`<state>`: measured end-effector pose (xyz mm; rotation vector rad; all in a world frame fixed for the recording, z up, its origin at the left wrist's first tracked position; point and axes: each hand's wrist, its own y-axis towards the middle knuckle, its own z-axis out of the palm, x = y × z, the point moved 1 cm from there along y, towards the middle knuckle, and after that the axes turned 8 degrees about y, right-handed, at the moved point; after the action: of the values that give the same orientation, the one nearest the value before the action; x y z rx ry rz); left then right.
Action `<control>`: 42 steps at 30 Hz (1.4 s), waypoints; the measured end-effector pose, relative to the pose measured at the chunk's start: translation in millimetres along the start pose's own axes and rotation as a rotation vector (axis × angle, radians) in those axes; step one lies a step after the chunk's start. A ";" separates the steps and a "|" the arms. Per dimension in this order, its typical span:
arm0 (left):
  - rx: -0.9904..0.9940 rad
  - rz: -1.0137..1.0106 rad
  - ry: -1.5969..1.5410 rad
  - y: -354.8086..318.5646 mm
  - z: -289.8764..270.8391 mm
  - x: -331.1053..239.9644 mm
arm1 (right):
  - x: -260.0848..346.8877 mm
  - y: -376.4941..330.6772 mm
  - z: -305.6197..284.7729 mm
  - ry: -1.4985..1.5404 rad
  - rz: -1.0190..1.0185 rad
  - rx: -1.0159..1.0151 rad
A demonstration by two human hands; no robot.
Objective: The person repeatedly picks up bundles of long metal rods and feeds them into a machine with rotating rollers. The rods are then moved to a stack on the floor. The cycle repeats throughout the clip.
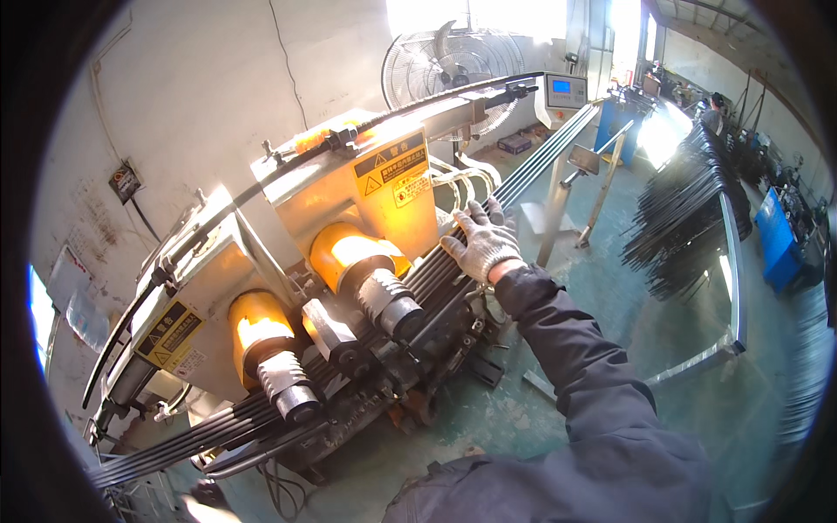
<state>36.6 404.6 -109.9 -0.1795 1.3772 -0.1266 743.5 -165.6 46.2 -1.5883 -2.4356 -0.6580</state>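
My right hand (484, 241), in a pale grey knitted glove, lies on a bundle of long dark rods (433, 272). Its fingers are spread over the top of the rods and not wrapped round them. The rods run slantwise from the lower left through a yellow and grey machine (384, 187) to the upper right. Two ribbed metal rollers (381, 301) (288, 383) on yellow hubs stick out over the rods, left of my hand. A dark grey sleeve covers my right arm. My left hand is out of view.
A control box (565, 91) with a blue screen stands beyond the rods' far end. A metal stand (567, 187) rises right of them. Farther right, many thin dark rods (684, 213) lie on a metal frame (735, 270). A large fan (453, 74) stands behind the machine.
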 end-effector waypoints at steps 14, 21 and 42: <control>0.020 0.783 -0.099 -56.0 171.3 -274.5 | 43.1 99.8 -129.3 -0.314 -0.135 -0.525; 0.363 0.712 -0.097 -138.6 306.1 -330.6 | 90.1 134.8 -167.8 -0.170 -0.332 -1.048; 0.647 1.231 0.361 -250.1 433.2 -293.4 | 255.5 117.3 -174.3 -0.065 -0.670 -0.899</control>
<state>410.4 239.4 301.6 1.2706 1.5132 0.4459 723.0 8.8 326.4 -0.8757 -2.8955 -2.0497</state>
